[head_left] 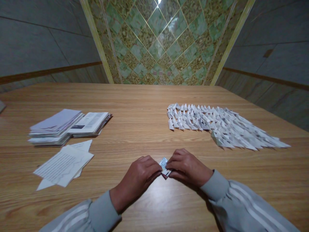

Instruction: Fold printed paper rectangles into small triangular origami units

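Observation:
Both hands meet over the near middle of the wooden table (145, 109). My left hand (137, 180) and my right hand (187, 167) pinch a small folded piece of printed paper (164, 167) between their fingertips, just above the tabletop. Only a small corner of the paper shows between the fingers. Both wrists wear grey sleeves with white stripes.
Many small folded paper triangles (217, 125) lie in rows at the right. A stack of printed sheets and booklets (70, 125) sits at the left, with loose cut pages (64, 164) in front of it. A tiled wall stands behind the table.

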Demonstrator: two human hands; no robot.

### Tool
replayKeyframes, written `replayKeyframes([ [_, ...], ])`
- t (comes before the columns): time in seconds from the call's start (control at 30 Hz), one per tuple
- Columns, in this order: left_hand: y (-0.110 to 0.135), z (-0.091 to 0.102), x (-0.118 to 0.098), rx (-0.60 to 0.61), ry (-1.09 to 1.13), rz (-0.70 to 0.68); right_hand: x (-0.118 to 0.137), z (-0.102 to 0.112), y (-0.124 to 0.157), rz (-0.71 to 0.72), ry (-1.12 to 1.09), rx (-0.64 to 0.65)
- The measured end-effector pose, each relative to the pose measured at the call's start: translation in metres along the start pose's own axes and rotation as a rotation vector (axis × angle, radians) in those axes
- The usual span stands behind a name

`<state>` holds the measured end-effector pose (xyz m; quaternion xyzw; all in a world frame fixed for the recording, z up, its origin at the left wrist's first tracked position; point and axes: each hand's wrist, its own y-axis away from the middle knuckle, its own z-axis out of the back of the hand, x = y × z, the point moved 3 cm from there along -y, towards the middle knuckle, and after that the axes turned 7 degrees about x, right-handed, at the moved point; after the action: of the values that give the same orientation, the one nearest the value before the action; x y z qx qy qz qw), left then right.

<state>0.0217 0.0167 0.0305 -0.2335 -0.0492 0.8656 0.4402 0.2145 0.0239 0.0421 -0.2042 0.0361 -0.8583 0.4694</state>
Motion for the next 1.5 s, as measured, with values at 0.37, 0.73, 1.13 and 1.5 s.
replayKeyframes([
  [0.37, 0.0, 0.0, 0.003, -0.003, 0.075, 0.009, -0.003, 0.0, 0.004, -0.011, -0.04, 0.027],
  [0.73, 0.002, -0.003, 0.011, -0.006, 0.125, 0.051, -0.008, -0.002, 0.006, -0.087, -0.095, 0.052],
  [1.13, -0.006, -0.003, 0.004, -0.045, 0.137, 0.184, -0.01, -0.008, 0.002, -0.289, -0.049, 0.022],
  [1.5, -0.009, -0.007, 0.014, -0.031, 0.278, 0.361, -0.014, -0.007, 0.003, -0.431, -0.163, -0.008],
])
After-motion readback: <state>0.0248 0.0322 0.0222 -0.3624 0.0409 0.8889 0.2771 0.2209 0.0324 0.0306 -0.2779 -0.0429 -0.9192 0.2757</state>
